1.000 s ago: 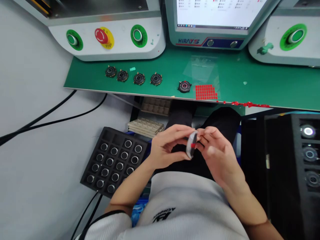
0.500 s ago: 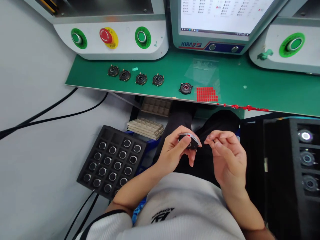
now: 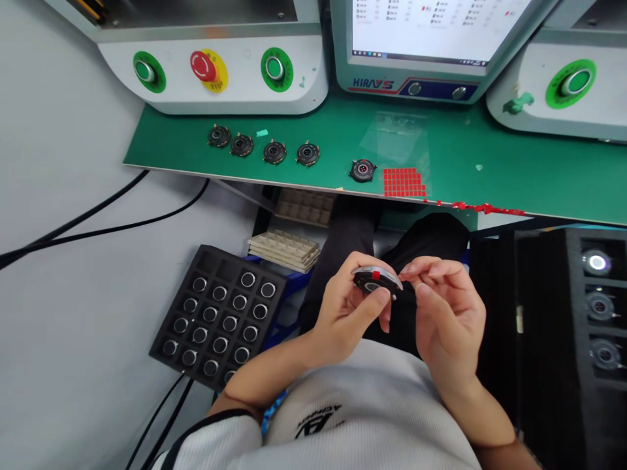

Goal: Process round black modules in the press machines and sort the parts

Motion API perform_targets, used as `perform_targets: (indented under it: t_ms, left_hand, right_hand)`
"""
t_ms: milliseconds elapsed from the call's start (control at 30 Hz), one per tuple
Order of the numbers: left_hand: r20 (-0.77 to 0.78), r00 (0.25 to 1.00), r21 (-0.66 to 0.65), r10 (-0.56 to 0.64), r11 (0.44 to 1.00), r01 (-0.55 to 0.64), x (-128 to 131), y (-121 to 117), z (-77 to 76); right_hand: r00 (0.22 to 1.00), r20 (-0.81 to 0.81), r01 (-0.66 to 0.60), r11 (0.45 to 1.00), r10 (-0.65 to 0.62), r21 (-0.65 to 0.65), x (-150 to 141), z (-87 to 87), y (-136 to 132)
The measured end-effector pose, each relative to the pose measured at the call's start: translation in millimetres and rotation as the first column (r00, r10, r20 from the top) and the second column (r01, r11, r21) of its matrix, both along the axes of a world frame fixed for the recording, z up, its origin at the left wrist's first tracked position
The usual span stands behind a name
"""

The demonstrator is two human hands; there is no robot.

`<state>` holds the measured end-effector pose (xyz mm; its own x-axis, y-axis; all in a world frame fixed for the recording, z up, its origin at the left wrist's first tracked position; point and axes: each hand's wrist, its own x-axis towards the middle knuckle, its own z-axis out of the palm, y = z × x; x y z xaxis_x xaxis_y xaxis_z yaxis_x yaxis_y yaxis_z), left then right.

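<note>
My left hand (image 3: 350,307) grips a round smartwatch body (image 3: 376,281) above my lap, its dark sensor back tilted toward me. A small red sticker (image 3: 376,275) sits on its rim. Beside it, my right hand (image 3: 448,307) has thumb and fingers curled close together, the fingertips near or touching the watch's right edge; whether anything is pinched there cannot be made out. On the green bench ahead lies another watch body (image 3: 363,170) with a red mark, next to a sheet of red square stickers (image 3: 404,183).
Several watch bodies (image 3: 274,152) lie along the bench's left part. A black foam tray (image 3: 220,313) of round watch parts is at lower left, near stacked beige trays (image 3: 284,249). Another black tray (image 3: 585,313) stands right. Red scraps (image 3: 484,209) line the bench edge. Behind are a monitor (image 3: 416,39) and button panels (image 3: 210,72).
My left thumb has slid down off the watch's rim, so the red sticker shows more fully. The watch has tipped slightly and come nearer my right fingertips.
</note>
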<state>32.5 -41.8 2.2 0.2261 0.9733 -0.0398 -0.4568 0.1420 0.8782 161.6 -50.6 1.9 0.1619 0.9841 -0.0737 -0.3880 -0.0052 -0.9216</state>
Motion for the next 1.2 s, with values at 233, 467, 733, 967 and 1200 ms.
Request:
perform_targets:
  t_ms: [233,467,733,967,1200]
  left_hand:
    - [-0.173,0.981,0.156,0.083,0.986,-0.055,4,-3,-3.8]
    - [-0.446,0.878,0.352,0.172,0.936,-0.005,3,-2,-1.8]
    - [-0.603,0.723,0.57,0.337,0.816,0.095,4,0,4.1]
    - [-0.645,0.66,0.624,0.385,0.764,0.165,5,2,1.2]
    - [-0.589,0.768,0.566,0.251,0.806,0.171,8,2,-0.5]
  right_hand:
    - [0.995,0.032,-0.094,0.995,0.094,0.012,-7,8.9,-2]
    - [0.964,-0.014,-0.265,0.961,0.265,-0.076,-12,14.4,1]
    - [0.98,-0.102,-0.176,0.983,0.17,-0.047,-19,12.2,0]
    - [0.995,-0.095,0.028,0.999,-0.03,-0.024,-33,9.9,-3]
    - [0.988,-0.151,-0.047,0.998,0.041,-0.039,-22,16.6,-3]
